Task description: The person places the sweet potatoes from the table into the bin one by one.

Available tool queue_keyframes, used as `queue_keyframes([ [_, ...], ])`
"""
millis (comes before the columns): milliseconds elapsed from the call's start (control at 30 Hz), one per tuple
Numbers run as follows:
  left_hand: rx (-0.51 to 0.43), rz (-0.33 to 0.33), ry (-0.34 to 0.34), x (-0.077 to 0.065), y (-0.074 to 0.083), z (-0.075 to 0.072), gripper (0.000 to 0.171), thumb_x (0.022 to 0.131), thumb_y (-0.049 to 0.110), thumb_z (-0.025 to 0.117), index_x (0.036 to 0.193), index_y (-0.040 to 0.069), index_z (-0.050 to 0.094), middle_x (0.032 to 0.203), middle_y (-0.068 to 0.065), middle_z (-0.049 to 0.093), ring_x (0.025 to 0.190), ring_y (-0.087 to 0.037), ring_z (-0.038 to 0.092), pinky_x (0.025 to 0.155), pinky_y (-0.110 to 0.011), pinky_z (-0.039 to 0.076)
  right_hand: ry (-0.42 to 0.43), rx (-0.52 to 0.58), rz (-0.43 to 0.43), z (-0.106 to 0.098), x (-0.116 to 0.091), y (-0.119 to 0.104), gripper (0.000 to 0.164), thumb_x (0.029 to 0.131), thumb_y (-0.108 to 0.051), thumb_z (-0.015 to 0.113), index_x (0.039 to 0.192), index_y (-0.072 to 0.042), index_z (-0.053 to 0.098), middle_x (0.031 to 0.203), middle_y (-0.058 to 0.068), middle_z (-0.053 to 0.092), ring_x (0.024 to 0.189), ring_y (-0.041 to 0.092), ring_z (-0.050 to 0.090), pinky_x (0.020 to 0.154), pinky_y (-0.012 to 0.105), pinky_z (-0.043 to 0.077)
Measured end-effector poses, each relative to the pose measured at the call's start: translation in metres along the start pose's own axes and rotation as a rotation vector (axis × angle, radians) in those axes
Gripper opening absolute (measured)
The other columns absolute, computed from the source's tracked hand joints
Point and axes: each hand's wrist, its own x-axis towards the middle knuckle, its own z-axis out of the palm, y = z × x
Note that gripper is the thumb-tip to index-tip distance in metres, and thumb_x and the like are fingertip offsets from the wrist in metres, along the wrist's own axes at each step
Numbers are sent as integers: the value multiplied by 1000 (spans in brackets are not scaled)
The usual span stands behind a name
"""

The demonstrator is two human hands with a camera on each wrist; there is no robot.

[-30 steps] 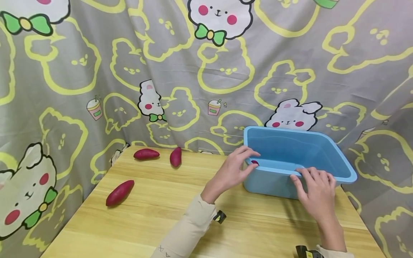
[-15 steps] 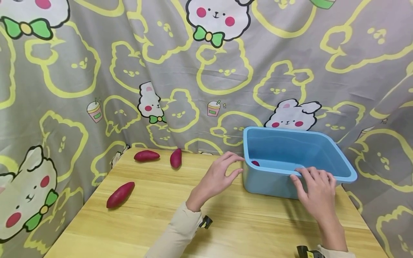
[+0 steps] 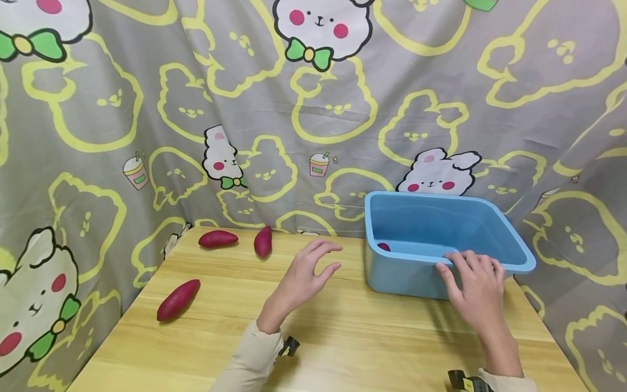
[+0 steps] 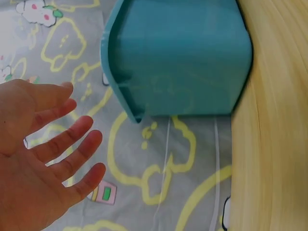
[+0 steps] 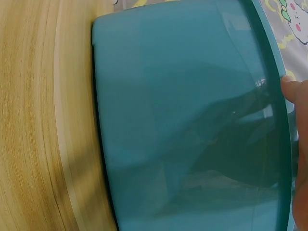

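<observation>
My left hand (image 3: pixel 296 277) hovers above the table, left of the blue plastic tub (image 3: pixel 404 276), its fingers loosely bent and nothing in them. In the left wrist view the same hand (image 4: pixel 41 144) is spread apart from the tub (image 4: pixel 183 53). On the tub's near rim, my right hand (image 3: pixel 477 296) grips with fingers over the edge and thumb on the outside. Part of one purple-red sweet potato (image 3: pixel 383 247) shows inside the tub at its left. Three others lie on the table: a nearer one (image 3: pixel 178 300) and two farther back, one sideways (image 3: pixel 218 239) and one pointing away (image 3: pixel 263 242).
The wooden table (image 3: pixel 313 343) backs onto a grey curtain (image 3: pixel 274 109) with yellow cartoon outlines, which also hangs at both sides. The tub stands at the table's back right, near the curtain.
My left hand has drawn back from the tub's left rim and moved left over the table. The right hand stays on the rim. The view has shifted slightly.
</observation>
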Motion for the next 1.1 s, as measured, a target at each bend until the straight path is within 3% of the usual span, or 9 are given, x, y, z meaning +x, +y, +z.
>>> queue_keyframes([
  [267, 31, 0, 30, -8, -12, -12, 31, 94, 12, 76, 124, 8, 69, 121, -1, 66, 118, -18, 61, 101, -37, 50, 20, 10, -12, 0, 3, 1, 32, 99, -36, 65, 111, -7, 69, 102, 17, 63, 102, 44, 48, 100, 69, 23],
  [533, 58, -73, 43, -16, -24, -27, 29, 96, 15, 74, 125, 11, 69, 124, 1, 64, 121, -16, 59, 103, -37, 48, 16, 8, -26, 2, 5, 0, 30, 99, -35, 66, 110, -8, 70, 103, 16, 63, 102, 44, 49, 100, 69, 24],
  [933, 109, -129, 92, -23, -40, -55, 29, 93, 10, 77, 122, 9, 70, 122, -5, 65, 113, -27, 62, 96, -43, 51, 13, 4, -22, 2, 5, 3, 32, 98, -37, 66, 112, -8, 69, 104, 17, 64, 102, 45, 49, 99, 69, 25],
  [1100, 135, -172, 109, -27, -47, -66, 30, 93, 10, 77, 123, 10, 70, 119, -4, 65, 96, -21, 60, 81, -37, 53, 5, 0, -4, 2, 4, 3, 29, 97, -33, 68, 112, -8, 70, 104, 17, 64, 102, 44, 49, 100, 69, 24],
])
